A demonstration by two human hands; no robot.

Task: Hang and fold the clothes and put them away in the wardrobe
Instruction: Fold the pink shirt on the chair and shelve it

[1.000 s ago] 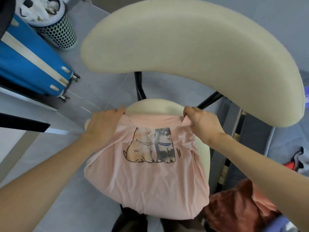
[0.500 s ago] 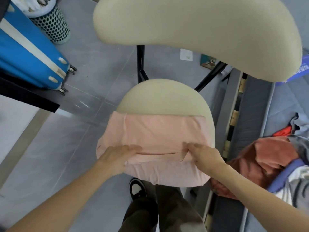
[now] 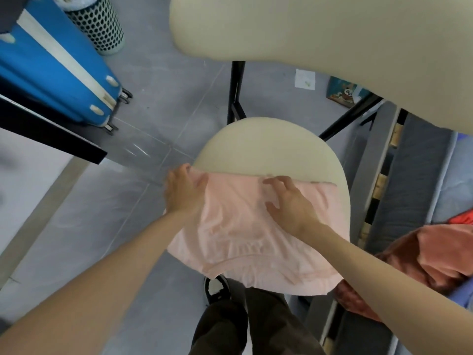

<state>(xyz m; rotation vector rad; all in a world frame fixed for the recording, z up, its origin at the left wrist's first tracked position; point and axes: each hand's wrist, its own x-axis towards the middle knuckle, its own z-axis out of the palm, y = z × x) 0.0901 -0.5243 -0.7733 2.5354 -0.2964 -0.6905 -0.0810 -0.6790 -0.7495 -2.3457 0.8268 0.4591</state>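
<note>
Gripping pink shirt [image 3: 243, 239] corner, left hand [image 3: 183, 194], right hand [image 3: 291, 203] flat on top

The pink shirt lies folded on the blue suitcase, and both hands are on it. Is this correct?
Not quite. The head view shows the pink shirt lying folded on the cream chair seat, not on the blue suitcase, which is apart at the left. Both the left hand and the right hand are on it.

Soft, even light; wide-angle bend and slight motion blur.
Left of the round cream padded chair seat [image 3: 268, 147], a pale glare streak crosses the grey tiled floor [image 3: 163, 93]. Above the seat, the curved cream backrest [image 3: 307, 34] looms bowed and unsharp. Shadows are faint.
</note>
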